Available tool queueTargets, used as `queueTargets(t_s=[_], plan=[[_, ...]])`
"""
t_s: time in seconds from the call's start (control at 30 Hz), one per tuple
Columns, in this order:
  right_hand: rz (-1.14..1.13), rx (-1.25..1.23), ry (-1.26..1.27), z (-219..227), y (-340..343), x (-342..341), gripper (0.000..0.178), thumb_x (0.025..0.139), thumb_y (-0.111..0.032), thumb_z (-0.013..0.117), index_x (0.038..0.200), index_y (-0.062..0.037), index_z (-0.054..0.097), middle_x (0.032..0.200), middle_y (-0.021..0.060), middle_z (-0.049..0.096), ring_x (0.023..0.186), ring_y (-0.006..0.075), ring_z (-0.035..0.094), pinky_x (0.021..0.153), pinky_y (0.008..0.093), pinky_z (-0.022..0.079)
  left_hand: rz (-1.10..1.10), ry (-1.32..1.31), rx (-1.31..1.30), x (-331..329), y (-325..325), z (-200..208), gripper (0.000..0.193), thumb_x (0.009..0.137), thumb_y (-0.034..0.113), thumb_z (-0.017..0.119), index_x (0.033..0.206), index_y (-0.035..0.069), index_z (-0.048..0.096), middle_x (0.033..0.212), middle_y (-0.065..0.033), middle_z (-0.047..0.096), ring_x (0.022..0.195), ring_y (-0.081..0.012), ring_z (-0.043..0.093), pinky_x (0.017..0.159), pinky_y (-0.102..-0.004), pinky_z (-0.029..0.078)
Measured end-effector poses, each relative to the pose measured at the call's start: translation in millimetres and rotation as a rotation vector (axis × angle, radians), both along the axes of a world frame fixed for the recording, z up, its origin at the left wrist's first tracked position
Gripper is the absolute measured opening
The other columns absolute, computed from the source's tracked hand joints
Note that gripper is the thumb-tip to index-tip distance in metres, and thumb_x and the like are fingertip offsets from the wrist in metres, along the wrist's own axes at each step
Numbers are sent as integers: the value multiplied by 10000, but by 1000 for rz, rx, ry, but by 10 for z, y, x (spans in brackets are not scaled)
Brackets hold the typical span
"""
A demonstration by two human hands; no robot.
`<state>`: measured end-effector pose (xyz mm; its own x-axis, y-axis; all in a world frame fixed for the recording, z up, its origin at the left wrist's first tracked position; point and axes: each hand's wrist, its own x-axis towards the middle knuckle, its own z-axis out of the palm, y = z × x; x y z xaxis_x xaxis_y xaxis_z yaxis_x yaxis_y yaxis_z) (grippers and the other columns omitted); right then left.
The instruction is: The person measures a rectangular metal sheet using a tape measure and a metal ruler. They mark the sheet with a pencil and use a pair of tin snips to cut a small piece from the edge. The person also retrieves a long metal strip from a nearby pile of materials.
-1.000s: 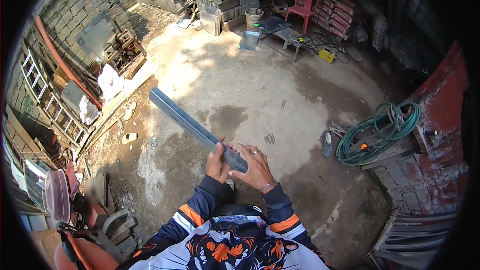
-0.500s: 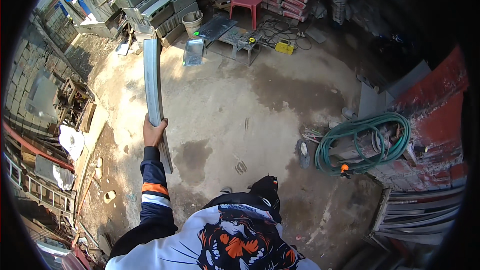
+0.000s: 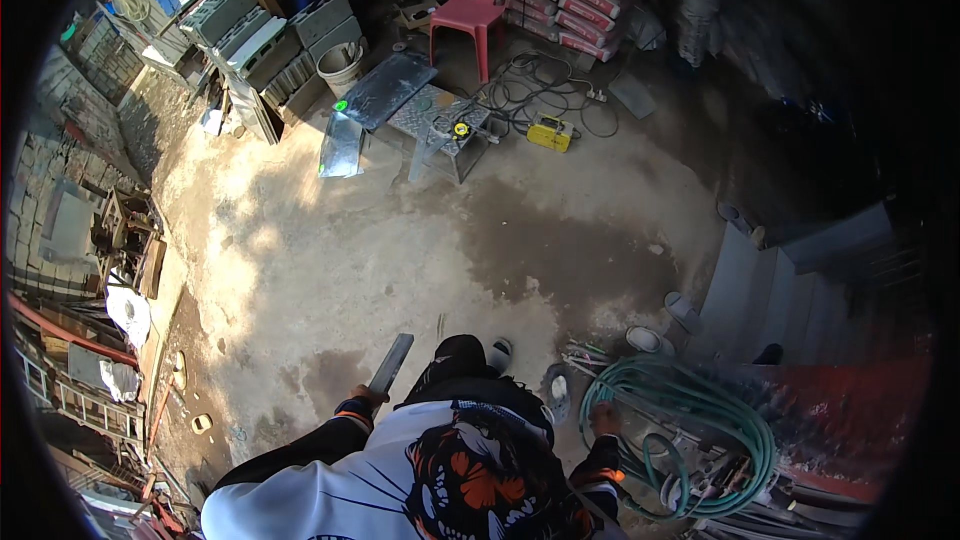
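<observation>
Low by my left side, my left hand [image 3: 368, 396] is wrapped round a grey metal channel [image 3: 391, 363]; its far end points forward and slightly right, and its near end is hidden by my arm and body. My right hand [image 3: 605, 418] hangs at my right side, over the left edge of a coiled green hose [image 3: 745, 430]. Its fingers are too small and dark to make out, and whether it touches the hose I cannot tell. An orange fitting [image 3: 614, 477] shows beside my right sleeve.
Ahead stand a low metal-topped table [image 3: 420, 118], a yellow machine [image 3: 549, 133] with cables, a red chair [image 3: 477, 10] and stacked bags [image 3: 590, 0]. Concrete blocks [image 3: 240, 30] and a bucket [image 3: 340, 65] are far left. Slippers [image 3: 558, 392] and steps [image 3: 755, 280] lie right.
My left hand has drawn the channel down and back toward my body. My right hand has come into view by the hose. The view has moved forward, with the table and chair now nearer.
</observation>
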<state>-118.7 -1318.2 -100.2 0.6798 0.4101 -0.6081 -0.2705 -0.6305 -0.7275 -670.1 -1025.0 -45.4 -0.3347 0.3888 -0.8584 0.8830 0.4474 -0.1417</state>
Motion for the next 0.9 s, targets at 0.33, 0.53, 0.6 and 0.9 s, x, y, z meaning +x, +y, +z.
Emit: queueTargets(t_s=[0.33, 0.53, 0.6, 0.9], plan=[[-49, 191, -219, 830, 3358, 4121, 332, 810, -423, 720, 996, -155, 654, 822, -8, 661, 634, 142, 621, 482, 291, 451, 57, -2, 197, 1811, 2147, -340, 706, 630, 472, 803, 1149, 9, 679, 1119, -205, 696, 1060, -336, 670, 920, -397, 527], [496, 86, -173, 898, 5504, 3033, 571, 986, -370, 520, 1434, -28, 426, 1383, 145, 507, 1250, 275, 502, 1061, 359, 372, 214, -213, 486, 3459, 4204, 171, 572, 648, 420, 820, 984, -22, 683, 913, -200, 720, 827, -298, 698, 729, -405, 535], [721, -102, -334, 581, 5734, 2924, 627, 971, -375, 540, 1481, -54, 365, 1444, 190, 446, 1269, 319, 498, 1057, 390, 389, 246, -441, 651, 4061, 4901, 367, 461, 700, 342, 808, 978, 1, 673, 886, -143, 722, 800, -232, 678, 732, -376, 527], [754, -344, 101, 153, 7166, 4757, 639, 959, -352, 567, 1490, -61, 360, 1450, 200, 446, 1278, 334, 495, 1061, 395, 390, 415, -502, 812, 5235, 6131, 546, 527, 712, 339, 825, 1071, 11, 623, 953, -122, 712, 841, -201, 659, 781, -321, 516]])
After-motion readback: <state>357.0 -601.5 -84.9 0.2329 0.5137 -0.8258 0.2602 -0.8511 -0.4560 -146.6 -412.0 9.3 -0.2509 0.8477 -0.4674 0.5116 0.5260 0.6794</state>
